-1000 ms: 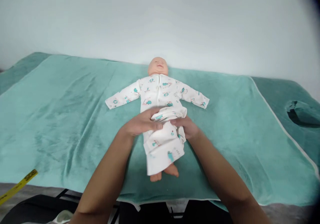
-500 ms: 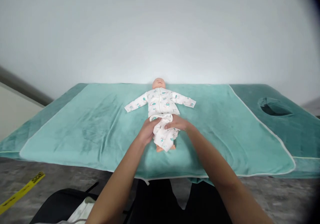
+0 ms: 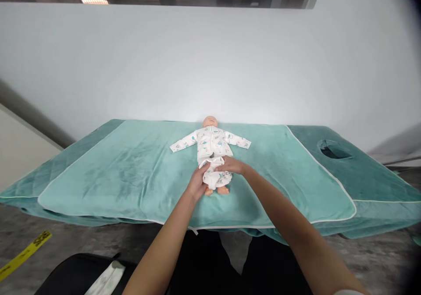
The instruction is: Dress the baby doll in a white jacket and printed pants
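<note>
A baby doll (image 3: pixel 210 145) lies on its back on a teal towel (image 3: pixel 138 172), head toward the wall, in a white printed top with sleeves spread. White printed trousers (image 3: pixel 216 177) cover its legs, and its bare feet stick out below. My left hand (image 3: pixel 198 182) grips the trousers' waistband at the doll's left-side hip in the picture. My right hand (image 3: pixel 230 165) pinches the waistband on the other side, fingers closed on the cloth.
The towel covers a teal massage table (image 3: pixel 378 185) with a face hole (image 3: pixel 333 149) at the right end. A white wall stands behind. Yellow tape (image 3: pixel 24 253) marks the grey floor at lower left, beside a dark bag with white cloth (image 3: pixel 105 279).
The camera has drawn back and tilted up, so the doll looks smaller and farther away. Both hands stay on the trousers' waistband at the doll's waist.
</note>
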`<move>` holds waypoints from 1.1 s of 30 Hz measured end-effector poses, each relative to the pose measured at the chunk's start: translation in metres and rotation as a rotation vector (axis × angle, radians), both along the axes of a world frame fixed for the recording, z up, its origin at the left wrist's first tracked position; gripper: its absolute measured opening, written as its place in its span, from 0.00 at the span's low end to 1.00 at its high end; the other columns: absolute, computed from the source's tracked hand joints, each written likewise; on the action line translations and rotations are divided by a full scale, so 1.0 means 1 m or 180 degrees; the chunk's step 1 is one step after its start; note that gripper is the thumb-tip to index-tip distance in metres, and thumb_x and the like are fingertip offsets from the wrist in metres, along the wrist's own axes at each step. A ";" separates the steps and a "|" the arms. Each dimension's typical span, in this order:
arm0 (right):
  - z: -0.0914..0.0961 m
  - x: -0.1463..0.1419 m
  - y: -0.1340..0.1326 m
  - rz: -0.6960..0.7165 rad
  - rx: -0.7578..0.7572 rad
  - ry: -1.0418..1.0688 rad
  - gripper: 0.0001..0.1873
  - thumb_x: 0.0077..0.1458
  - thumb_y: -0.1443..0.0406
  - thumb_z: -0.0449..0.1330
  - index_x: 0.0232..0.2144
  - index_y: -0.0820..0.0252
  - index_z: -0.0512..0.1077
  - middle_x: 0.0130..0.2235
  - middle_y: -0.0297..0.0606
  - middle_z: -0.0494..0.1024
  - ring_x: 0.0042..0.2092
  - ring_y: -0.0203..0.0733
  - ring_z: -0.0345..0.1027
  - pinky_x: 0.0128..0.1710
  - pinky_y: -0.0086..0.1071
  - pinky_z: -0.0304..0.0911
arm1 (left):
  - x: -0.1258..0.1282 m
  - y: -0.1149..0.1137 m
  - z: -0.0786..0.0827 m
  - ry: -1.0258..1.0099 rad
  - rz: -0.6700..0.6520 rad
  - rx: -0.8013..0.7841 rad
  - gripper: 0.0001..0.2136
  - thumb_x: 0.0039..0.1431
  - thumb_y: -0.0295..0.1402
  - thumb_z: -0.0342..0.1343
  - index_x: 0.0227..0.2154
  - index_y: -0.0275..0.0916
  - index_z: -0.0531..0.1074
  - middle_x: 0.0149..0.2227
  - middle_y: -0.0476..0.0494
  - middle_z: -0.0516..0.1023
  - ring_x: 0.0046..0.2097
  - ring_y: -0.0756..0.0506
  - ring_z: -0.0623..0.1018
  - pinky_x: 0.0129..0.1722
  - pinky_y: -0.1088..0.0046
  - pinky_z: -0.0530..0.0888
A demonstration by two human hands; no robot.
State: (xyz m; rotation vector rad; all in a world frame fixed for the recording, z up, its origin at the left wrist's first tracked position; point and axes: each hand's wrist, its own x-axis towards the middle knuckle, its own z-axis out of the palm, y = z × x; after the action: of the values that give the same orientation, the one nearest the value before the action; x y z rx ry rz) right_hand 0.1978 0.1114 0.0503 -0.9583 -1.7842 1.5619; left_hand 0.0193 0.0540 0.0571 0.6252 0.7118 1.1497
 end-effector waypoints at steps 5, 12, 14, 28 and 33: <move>0.002 -0.001 0.000 -0.0017 -0.0251 0.0250 0.35 0.41 0.59 0.74 0.53 0.59 0.76 0.53 0.40 0.80 0.52 0.50 0.72 0.54 0.41 0.66 | -0.009 0.013 0.000 -0.0058 -0.0177 -0.0201 0.14 0.49 0.29 0.62 0.40 0.30 0.78 0.36 0.40 0.84 0.34 0.44 0.82 0.36 0.70 0.79; -0.006 -0.002 -0.001 -0.0284 -0.0840 0.0888 0.31 0.32 0.68 0.71 0.45 0.63 0.79 0.45 0.43 0.83 0.46 0.50 0.76 0.49 0.39 0.68 | -0.017 0.015 -0.003 -0.0194 -0.0453 -0.0259 0.18 0.54 0.31 0.62 0.47 0.29 0.76 0.43 0.36 0.84 0.42 0.41 0.83 0.44 0.67 0.79; -0.009 -0.003 0.000 -0.0497 -0.0981 0.1049 0.26 0.31 0.69 0.66 0.40 0.64 0.79 0.41 0.43 0.84 0.43 0.51 0.77 0.45 0.38 0.69 | -0.020 0.011 -0.001 0.0010 -0.0624 -0.0096 0.19 0.52 0.32 0.65 0.47 0.30 0.77 0.44 0.35 0.83 0.42 0.40 0.83 0.44 0.68 0.78; 0.000 -0.002 -0.006 -0.0408 -0.0806 0.0671 0.24 0.40 0.64 0.69 0.43 0.62 0.79 0.44 0.41 0.83 0.43 0.46 0.75 0.44 0.34 0.68 | -0.027 -0.016 -0.006 0.1640 -0.0479 0.1264 0.45 0.38 0.23 0.68 0.64 0.47 0.62 0.62 0.41 0.70 0.59 0.38 0.72 0.53 0.70 0.72; 0.023 -0.008 -0.020 0.0351 -0.0162 -0.0145 0.31 0.40 0.58 0.74 0.49 0.59 0.78 0.47 0.38 0.82 0.50 0.49 0.73 0.47 0.36 0.68 | -0.011 -0.015 -0.017 0.2265 0.1058 0.1168 0.31 0.47 0.25 0.59 0.58 0.40 0.66 0.51 0.41 0.75 0.49 0.42 0.76 0.51 0.68 0.71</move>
State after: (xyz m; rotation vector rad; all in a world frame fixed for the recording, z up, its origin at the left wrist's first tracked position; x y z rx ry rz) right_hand 0.1896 0.0919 0.0730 -0.9404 -1.8649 1.6730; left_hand 0.0084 0.0388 0.0402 1.2957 1.2532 1.3849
